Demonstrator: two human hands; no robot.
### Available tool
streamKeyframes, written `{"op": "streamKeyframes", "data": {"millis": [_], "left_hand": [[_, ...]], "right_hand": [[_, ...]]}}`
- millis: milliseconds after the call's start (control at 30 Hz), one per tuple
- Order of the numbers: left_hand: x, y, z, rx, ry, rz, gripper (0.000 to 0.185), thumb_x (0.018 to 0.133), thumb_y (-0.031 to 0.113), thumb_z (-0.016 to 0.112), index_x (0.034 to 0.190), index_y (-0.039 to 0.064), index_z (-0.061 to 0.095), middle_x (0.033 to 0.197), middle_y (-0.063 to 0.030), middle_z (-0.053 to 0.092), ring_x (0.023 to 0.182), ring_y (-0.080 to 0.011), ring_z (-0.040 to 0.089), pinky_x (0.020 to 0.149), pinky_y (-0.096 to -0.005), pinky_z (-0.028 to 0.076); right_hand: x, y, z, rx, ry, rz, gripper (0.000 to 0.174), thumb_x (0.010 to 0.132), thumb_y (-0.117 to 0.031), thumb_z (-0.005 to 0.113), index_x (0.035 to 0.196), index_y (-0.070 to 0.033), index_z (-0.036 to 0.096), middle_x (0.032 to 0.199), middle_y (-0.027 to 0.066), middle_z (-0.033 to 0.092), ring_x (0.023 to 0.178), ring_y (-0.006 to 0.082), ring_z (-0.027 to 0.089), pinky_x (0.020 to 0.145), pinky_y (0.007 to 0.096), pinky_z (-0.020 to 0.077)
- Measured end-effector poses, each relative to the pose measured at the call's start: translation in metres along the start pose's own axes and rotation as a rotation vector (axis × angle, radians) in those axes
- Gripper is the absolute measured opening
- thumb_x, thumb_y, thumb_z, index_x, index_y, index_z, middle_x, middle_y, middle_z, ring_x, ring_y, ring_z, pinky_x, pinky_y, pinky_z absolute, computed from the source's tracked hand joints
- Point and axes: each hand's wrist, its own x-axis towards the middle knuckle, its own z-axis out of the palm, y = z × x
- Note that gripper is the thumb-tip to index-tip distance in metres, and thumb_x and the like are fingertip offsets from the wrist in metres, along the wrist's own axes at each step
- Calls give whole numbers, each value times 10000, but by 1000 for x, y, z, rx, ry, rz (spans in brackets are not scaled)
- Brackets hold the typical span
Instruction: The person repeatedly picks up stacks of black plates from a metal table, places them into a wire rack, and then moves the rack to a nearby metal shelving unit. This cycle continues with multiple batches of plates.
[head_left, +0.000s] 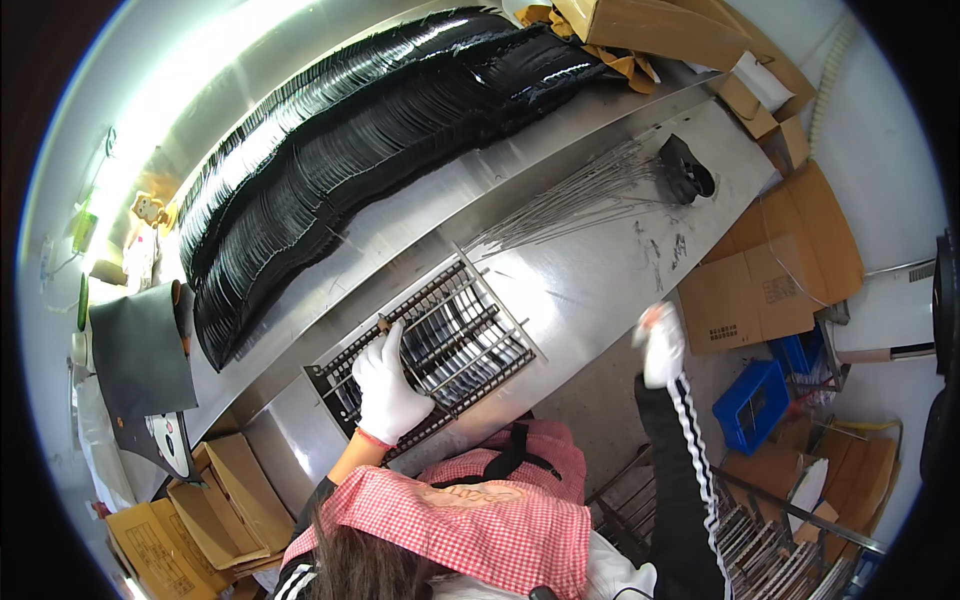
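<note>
A rectangular metal rack (454, 345) lies on the steel worktable, with rows of dark, shiny thin pieces set between its bars. My left hand (394, 390), in a white glove, lies over the rack's left part with its fingers curled onto it. By the fingertips is a small brown piece (384, 324); whether they pinch it is unclear. Out to the right, past the table's front edge, my right hand (664, 345) is raised in a white glove with bare fingertips. It is blurred, so anything in it cannot be made out. Loose thin metal rods (570, 195) lie beyond the rack.
Along the back shelf runs a long pile of glossy black thin sheets (390, 127). A black curved object (682, 172) sits at the rods' far end. Cardboard boxes (750, 292) and a blue crate (750, 405) stand right; an open carton (229, 502) is at lower left.
</note>
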Motion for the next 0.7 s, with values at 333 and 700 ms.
{"op": "streamKeyframes", "data": {"millis": [333,700], "left_hand": [[6,7,-2,21,-18,-96,991,536,113,729,1461,33,382,1250,-209,490,1177,-402,468,1065,-515,314],[7,30,-17,-51,-107,319,905,504,122,774,1363,25,508,1192,-182,532,1117,-370,521,984,-486,383]], "right_hand": [[-113,2,-10,-474,-496,720,372,921,-67,434,1280,-4,513,835,25,613,744,152,601,734,305,511],[79,102,113,-616,-672,257,313,942,-392,610,1073,-111,654,884,148,710,903,327,687,798,435,523]]}}
